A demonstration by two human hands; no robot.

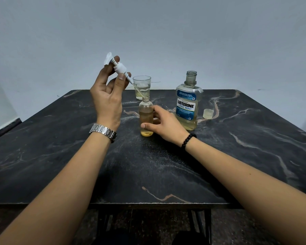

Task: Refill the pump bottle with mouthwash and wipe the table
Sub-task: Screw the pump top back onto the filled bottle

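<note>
Black marble table (237, 147), grey wall (166, 32); left grip (108, 96) grasping pump (119, 68), right grip (163, 123) bottle (146, 115).

- left wrist: silver metal link watch band (103, 132)
- right wrist: black beaded bracelet (188, 139)
- both forearms bare, no sleeves in view
- no rings seen on either hand

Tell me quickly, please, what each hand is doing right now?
Left hand: closed on the white pump head, its tube tip at the bottle's neck.
Right hand: closed around the small pump bottle, steadying it on the table.
</note>
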